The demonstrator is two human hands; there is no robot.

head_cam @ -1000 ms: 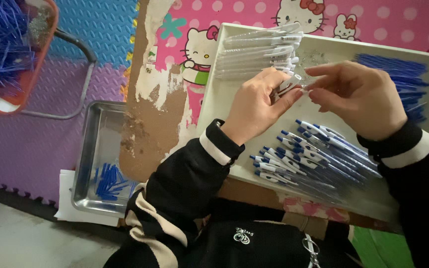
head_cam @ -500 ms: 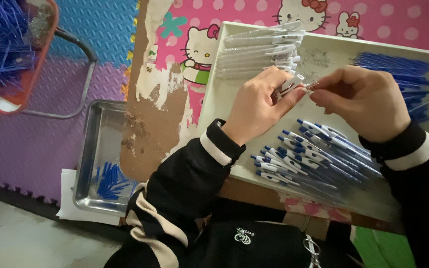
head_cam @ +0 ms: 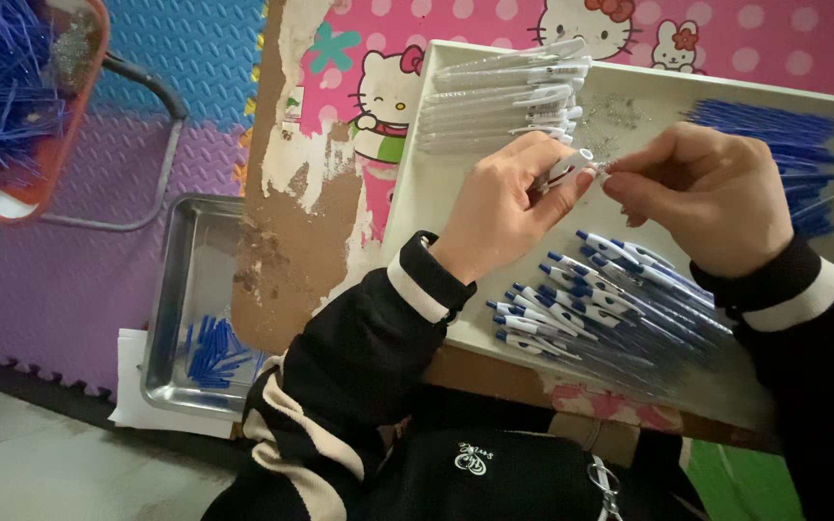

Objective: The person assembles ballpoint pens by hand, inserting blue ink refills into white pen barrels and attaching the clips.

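My left hand (head_cam: 509, 207) grips a clear pen barrel (head_cam: 571, 166) over the white tray (head_cam: 417, 193). My right hand (head_cam: 711, 198) meets it at the barrel's tip, its fingers pinched on a small part that I cannot make out. Below the hands lies a pile of finished white-and-blue pens (head_cam: 600, 299). A stack of clear empty barrels (head_cam: 509, 92) sits at the tray's far left. Blue refills (head_cam: 784, 154) lie at its far right.
A metal tray (head_cam: 180, 280) with several short blue pieces (head_cam: 212, 349) sits on the floor at left. An orange basket of blue refills (head_cam: 12, 96) stands at the top left. The worn table carries a pink cartoon-cat cover (head_cam: 378, 106).
Both hands have stayed over the tray, joined at the barrel. The right hand's fingers shifted slightly at the barrel's tip.
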